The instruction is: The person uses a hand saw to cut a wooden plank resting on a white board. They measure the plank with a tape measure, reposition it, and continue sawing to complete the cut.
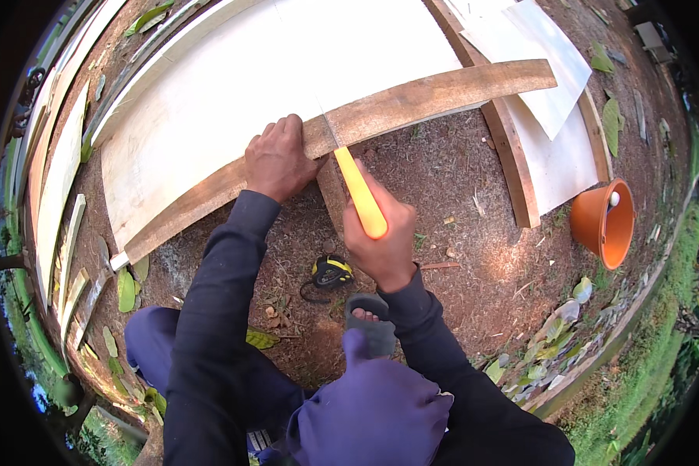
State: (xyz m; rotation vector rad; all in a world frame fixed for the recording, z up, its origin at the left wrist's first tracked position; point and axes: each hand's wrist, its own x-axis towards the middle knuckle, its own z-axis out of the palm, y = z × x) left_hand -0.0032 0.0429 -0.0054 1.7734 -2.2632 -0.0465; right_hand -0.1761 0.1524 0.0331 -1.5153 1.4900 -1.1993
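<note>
A long brown wooden plank (435,92) lies across a large white panel (225,85), along its near edge. My left hand (281,159) is closed on the plank's near edge, a little left of its middle. In my right hand (382,233) is the yellow handle of a hand saw (357,186), the fingers wrapped round it. Its thin blade, seen nearly edge-on, crosses the plank just right of my left hand. How deep the blade sits in the wood I cannot tell. A black and yellow tape measure (332,272) rests on the ground below my hands.
An orange bucket (604,224) lies tilted at the right, with something white at its rim. Wooden beams (512,167) and loose white sheets (540,62) are at the upper right. Several boards (60,194) lie at the left. Under the plank, a wooden support (332,194) shows.
</note>
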